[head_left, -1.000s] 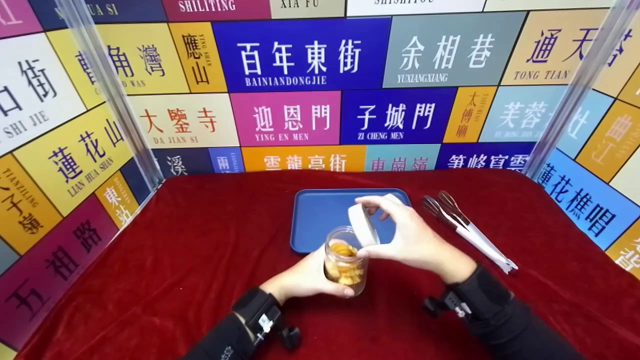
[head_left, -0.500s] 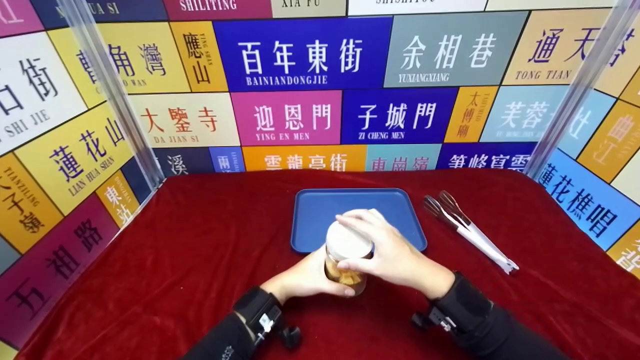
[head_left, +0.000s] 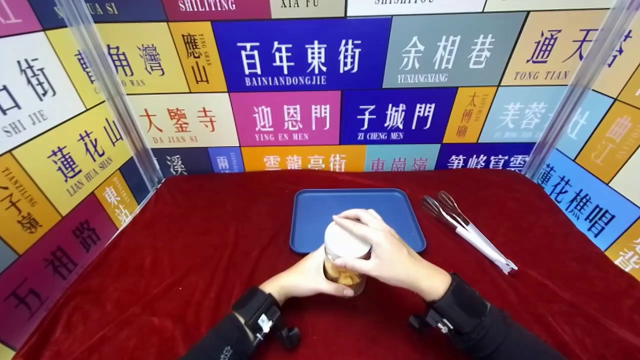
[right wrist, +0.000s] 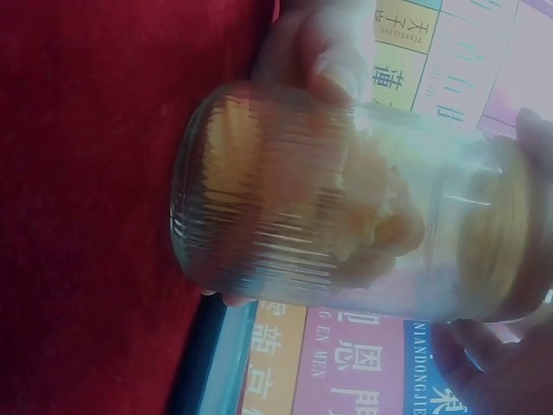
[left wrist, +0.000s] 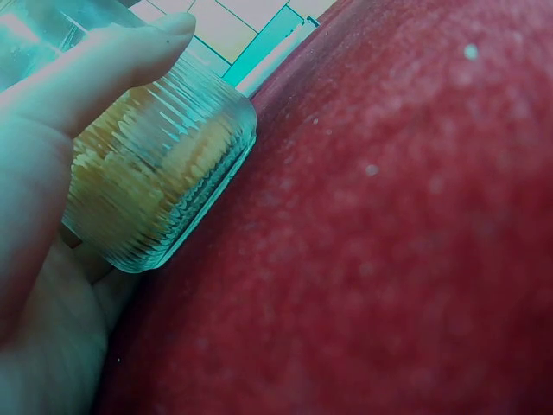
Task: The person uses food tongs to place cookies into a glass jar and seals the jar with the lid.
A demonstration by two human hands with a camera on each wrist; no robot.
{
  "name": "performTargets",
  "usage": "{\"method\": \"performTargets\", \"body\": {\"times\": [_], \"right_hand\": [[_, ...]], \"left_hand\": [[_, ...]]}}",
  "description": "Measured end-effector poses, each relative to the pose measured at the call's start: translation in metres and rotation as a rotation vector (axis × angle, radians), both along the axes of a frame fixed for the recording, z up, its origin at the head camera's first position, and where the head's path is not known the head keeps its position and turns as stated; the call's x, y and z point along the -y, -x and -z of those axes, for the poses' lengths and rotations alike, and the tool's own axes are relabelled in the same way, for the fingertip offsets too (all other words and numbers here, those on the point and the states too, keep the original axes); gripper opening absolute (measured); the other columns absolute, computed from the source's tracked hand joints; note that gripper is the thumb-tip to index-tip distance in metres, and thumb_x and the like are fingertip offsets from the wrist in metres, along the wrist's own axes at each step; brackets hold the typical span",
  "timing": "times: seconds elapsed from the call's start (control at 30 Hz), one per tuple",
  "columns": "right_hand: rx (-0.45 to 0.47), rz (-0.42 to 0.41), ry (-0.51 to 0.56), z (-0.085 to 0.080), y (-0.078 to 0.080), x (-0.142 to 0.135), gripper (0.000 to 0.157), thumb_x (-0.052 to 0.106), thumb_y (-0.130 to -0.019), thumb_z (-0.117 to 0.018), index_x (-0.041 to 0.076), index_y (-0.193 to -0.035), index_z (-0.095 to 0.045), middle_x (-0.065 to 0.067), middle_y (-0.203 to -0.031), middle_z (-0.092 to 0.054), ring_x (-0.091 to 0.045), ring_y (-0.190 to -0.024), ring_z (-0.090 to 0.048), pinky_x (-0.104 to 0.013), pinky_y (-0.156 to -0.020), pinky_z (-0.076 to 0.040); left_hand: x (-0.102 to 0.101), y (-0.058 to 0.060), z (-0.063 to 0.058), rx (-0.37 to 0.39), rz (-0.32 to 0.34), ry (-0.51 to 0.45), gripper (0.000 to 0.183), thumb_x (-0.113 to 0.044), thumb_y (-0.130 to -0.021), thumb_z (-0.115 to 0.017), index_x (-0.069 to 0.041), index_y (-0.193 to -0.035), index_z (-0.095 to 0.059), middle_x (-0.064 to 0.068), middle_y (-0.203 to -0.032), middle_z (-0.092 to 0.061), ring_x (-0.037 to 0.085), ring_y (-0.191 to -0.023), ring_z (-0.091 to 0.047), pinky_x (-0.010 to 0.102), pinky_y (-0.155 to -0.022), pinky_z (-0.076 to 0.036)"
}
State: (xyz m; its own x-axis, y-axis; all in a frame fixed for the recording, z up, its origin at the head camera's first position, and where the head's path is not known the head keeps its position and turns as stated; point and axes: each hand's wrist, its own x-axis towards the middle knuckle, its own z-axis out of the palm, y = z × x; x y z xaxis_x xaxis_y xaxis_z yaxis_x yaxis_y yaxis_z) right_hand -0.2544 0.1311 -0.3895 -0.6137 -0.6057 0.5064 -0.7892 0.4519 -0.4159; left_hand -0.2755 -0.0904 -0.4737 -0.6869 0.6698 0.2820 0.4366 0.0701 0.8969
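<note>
A ribbed clear glass jar [right wrist: 294, 199] holds yellowish-brown food pieces [left wrist: 130, 173], filling it a bit over halfway. My left hand [head_left: 305, 275] grips the jar round its side, the thumb across the near face. A white lid [head_left: 347, 240] sits on the jar's mouth. My right hand [head_left: 387, 250] holds this lid from above, its thumb at the near edge and fingers over the far side. In the right wrist view the jar's base is close over the red cloth. Part of the lid is hidden under the right fingers.
Behind the jar a blue tray [head_left: 315, 210] lies on the red cloth [head_left: 200, 250]. Tongs [head_left: 470, 232] with dark heads and white handles lie right of the tray. Panels with printed characters [head_left: 307, 55] stand along the back and sides, with clear posts at the corners.
The right hand has brought the lid from a tilted position beside the mouth down onto the jar, where it now lies flat. The left hand keeps its grip on the jar.
</note>
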Motion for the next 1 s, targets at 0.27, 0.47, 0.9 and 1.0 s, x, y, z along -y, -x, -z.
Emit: {"method": "performTargets", "body": {"times": [0.27,0.47,0.9,1.0], "right_hand": [[0.066,0.017,-0.006,0.0,0.0,0.001,0.069,0.042,-0.092,-0.084,0.017,-0.152,-0.061,0.001,-0.149,-0.058,-0.021,-0.137,-0.05,-0.05,-0.107,-0.049],[0.121,-0.031,0.043,0.002,0.005,-0.001,0.07,0.04,-0.09,-0.087,0.017,-0.151,-0.062,-0.002,-0.15,-0.059,-0.026,-0.139,-0.052,-0.054,-0.11,-0.048],[0.473,-0.169,0.203,0.006,0.025,-0.021,0.086,0.022,-0.082,-0.095,0.005,-0.152,-0.046,-0.012,-0.142,-0.059,-0.027,-0.128,-0.063,-0.041,-0.104,-0.056],[0.491,-0.187,0.204,0.004,0.027,-0.024,0.074,0.023,-0.084,-0.093,0.006,-0.143,-0.053,-0.01,-0.135,-0.064,-0.028,-0.122,-0.065,-0.038,-0.098,-0.059]], "left_hand": [[0.0,0.001,0.001,-0.001,0.003,0.005,0.082,-0.015,-0.082,-0.093,-0.02,-0.148,-0.046,-0.003,-0.138,-0.064,0.017,-0.126,-0.065,0.035,-0.114,-0.048],[0.001,0.0,0.001,0.007,0.013,-0.009,0.08,-0.014,-0.083,-0.093,-0.019,-0.148,-0.047,-0.001,-0.138,-0.064,0.019,-0.127,-0.065,0.036,-0.114,-0.048],[0.0,0.0,0.003,0.074,-0.009,-0.027,0.092,-0.015,-0.079,-0.095,-0.023,-0.153,-0.041,-0.002,-0.141,-0.062,0.019,-0.129,-0.063,0.036,-0.116,-0.047],[-0.001,0.001,0.002,0.058,-0.007,-0.028,0.094,-0.015,-0.079,-0.096,-0.022,-0.155,-0.04,-0.002,-0.142,-0.062,0.019,-0.13,-0.062,0.036,-0.116,-0.046]]}}
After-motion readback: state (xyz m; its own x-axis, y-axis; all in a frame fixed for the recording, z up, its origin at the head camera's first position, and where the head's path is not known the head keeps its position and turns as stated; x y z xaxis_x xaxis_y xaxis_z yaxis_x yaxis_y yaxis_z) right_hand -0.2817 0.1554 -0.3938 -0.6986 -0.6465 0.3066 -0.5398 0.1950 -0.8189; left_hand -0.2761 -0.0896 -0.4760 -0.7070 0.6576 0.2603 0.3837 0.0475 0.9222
